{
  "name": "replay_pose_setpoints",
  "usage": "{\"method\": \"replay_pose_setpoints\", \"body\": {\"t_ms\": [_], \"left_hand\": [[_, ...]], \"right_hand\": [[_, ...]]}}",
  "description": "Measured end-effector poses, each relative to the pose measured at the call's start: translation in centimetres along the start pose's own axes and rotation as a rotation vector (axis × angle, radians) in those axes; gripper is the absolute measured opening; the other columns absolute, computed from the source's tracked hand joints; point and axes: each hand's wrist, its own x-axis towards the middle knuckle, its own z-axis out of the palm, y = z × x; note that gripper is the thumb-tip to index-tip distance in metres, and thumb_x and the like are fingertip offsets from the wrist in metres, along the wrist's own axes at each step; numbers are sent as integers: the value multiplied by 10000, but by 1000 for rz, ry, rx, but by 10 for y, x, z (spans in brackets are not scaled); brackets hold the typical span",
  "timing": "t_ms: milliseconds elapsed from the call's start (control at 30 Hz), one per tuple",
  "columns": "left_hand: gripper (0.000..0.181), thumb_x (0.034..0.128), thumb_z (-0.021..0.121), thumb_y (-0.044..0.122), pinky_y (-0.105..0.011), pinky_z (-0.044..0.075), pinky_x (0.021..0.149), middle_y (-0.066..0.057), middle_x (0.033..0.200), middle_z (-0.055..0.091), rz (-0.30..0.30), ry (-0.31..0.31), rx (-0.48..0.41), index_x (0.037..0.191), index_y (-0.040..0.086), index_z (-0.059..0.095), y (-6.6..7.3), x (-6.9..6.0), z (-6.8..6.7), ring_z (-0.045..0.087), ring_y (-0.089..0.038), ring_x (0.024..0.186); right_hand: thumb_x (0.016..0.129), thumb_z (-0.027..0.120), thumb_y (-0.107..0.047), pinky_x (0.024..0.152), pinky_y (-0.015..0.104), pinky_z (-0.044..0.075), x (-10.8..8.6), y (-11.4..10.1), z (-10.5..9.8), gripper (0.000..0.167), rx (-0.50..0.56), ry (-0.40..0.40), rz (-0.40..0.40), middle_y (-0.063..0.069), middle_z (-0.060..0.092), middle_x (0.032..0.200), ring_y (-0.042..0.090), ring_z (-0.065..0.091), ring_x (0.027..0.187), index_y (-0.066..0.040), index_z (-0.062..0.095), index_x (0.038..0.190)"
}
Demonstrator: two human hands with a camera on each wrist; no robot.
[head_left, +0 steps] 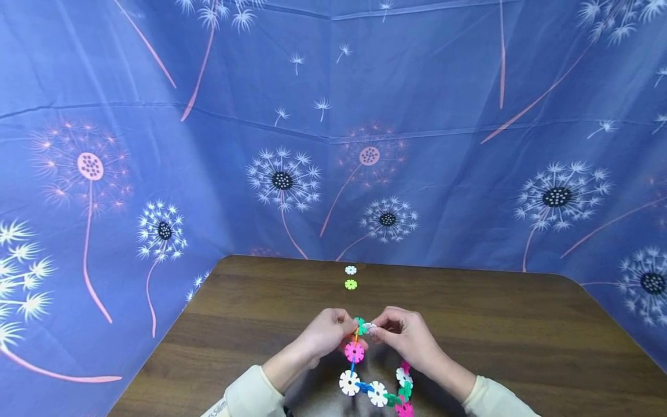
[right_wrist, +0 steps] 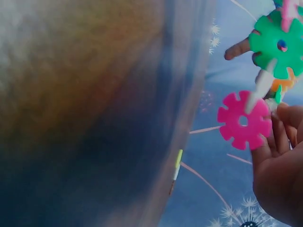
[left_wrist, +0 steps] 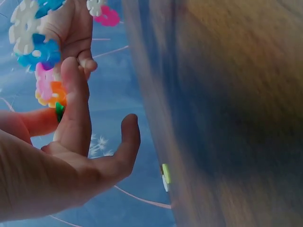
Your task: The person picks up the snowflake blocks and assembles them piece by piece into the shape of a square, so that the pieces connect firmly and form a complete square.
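My left hand (head_left: 324, 333) pinches a green notched disc (head_left: 360, 324) at one end of a chain of interlocking plastic discs. Between the fingers of my right hand (head_left: 410, 337) is a white notched disc (head_left: 369, 328), held against the green disc's edge; whether their slots are joined I cannot tell. From the green disc hang an orange piece (head_left: 356, 335), a pink disc (head_left: 354, 352) and a white disc (head_left: 349, 383). The chain curves right through blue, white, green and pink discs. Its other end, a pink disc (right_wrist: 232, 120), dangles near my right hand in the right wrist view.
A loose white disc (head_left: 351, 270) and a yellow-green disc (head_left: 351, 284) lie near the far edge of the brown wooden table (head_left: 250, 301). Behind the table hangs a blue cloth (head_left: 448, 174) with a dandelion print.
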Motion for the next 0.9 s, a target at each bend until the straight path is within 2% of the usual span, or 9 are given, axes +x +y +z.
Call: {"method": "replay_pose_setpoints", "body": {"t_ms": [133, 233, 367, 467, 567, 667, 767, 900], "left_hand": [[152, 1044, 515, 82, -263, 529, 578, -220, 807, 734, 6, -44, -22, 955, -20, 583, -2, 1, -1, 673, -159, 611], [146, 1052, 482, 49, -231, 506, 545, -230, 805, 728, 16, -66, -50, 953, -21, 563, -4, 0, -2, 635, -139, 580], [159, 1059, 466, 57, -223, 477, 541, -222, 785, 726, 19, -46, -33, 948, -11, 557, -6, 0, -6, 621, -126, 572], [164, 1063, 461, 66, -222, 474, 544, -226, 780, 726, 16, -31, -23, 956, -12, 558, -8, -1, -10, 631, -117, 572], [168, 1066, 454, 65, -220, 480, 545, -236, 782, 724, 8, -27, -30, 960, -15, 557, -9, -3, -14, 635, -112, 559], [168, 1065, 453, 56, -217, 472, 535, -234, 778, 723, 1, -16, -41, 951, -14, 555, -11, -4, -17, 606, -107, 539], [174, 1066, 450, 53, -213, 465, 528, -225, 774, 724, 0, -8, -42, 944, -10, 557, -11, -5, -18, 611, -107, 549], [176, 1069, 449, 61, -217, 470, 535, -223, 779, 726, 2, -12, -35, 954, -8, 563, -10, -4, -17, 647, -122, 582]], "right_hand": [[900, 770, -92, 635, 302, 572, 6, -2, -4, 70, -29, -88, 23, 8, 682, 841, 150, 679, 721, -160, 751, 902], [915, 763, -133, 645, 295, 561, 13, -1, -10, 36, -25, -196, 62, 2, 688, 845, 128, 658, 723, -163, 748, 927], [955, 714, -142, 683, 361, 580, 31, 7, -25, 103, 2, -335, 92, 97, 703, 886, 183, 673, 762, -68, 724, 1026], [991, 667, -160, 701, 397, 585, 50, 19, -35, 183, -20, -348, 145, 160, 696, 908, 258, 677, 802, 8, 696, 1058], [1000, 649, -158, 676, 369, 576, 71, 34, -36, 192, -134, -308, 187, 135, 687, 875, 256, 661, 795, 27, 696, 1023], [964, 681, -129, 674, 315, 527, 91, 51, -29, 102, -342, -284, 140, 17, 675, 817, 155, 617, 760, -34, 713, 940], [915, 716, -88, 693, 312, 494, 108, 67, -16, 21, -510, -280, 81, -55, 653, 802, 101, 581, 736, -78, 705, 901], [885, 739, -45, 775, 389, 514, 126, 82, -3, 151, -635, -293, 46, 29, 657, 907, 185, 616, 840, -34, 697, 1030]]}}
